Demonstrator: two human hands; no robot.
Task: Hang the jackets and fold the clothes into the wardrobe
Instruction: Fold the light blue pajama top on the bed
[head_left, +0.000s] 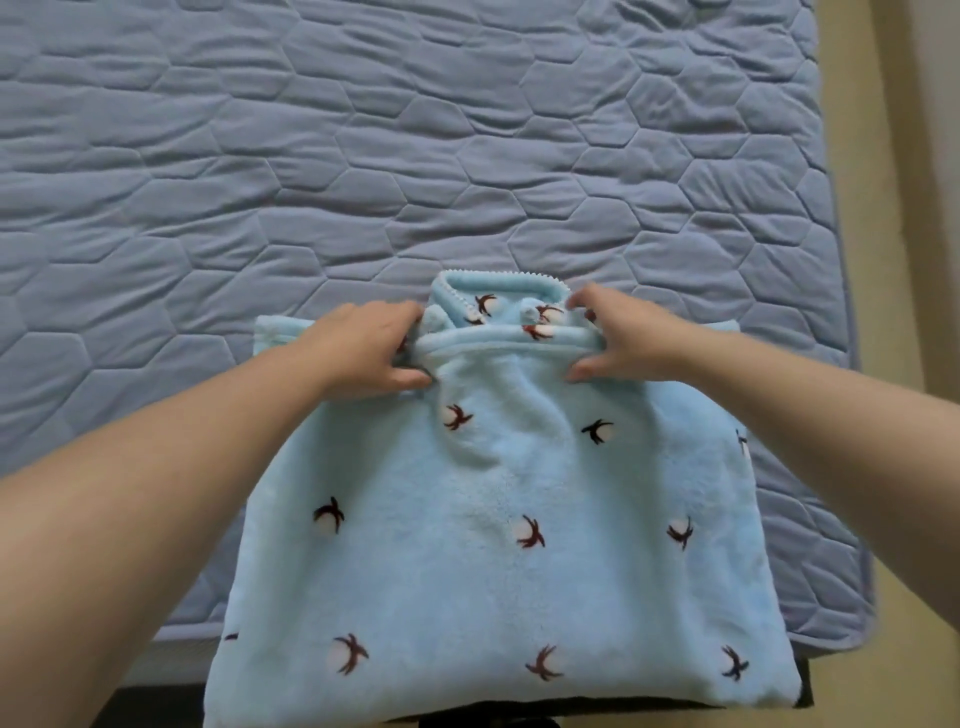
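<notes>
Pale blue fleece, dotted with small dark-and-white sprigs, is spread flat on the near part of a bed: it is a soft top (493, 545), lying with its collar (498, 299) pointing away from the person and its lower hem hanging a little past the bed's near edge. Under it is a blue-grey quilted cover (363, 156) stitched in large honeycomb shapes, which fills the rest of the view up to the far side.

Both arms reach out over the garment. The left hand (363, 353) sits at the left of the neck, fingers on top and thumb below, pinching a bunched ridge of fleece just beneath the collar. The right hand (618, 338) mirrors it on the right side of the neck, fingers and thumb closed over the same ridge. Between the two hands the fabric is gathered into a raised band, with soft creases running down from it into the body of the top. The collar stands just beyond the fingertips.

A strip of beige floor (893, 208) shows along the right of the bed.
</notes>
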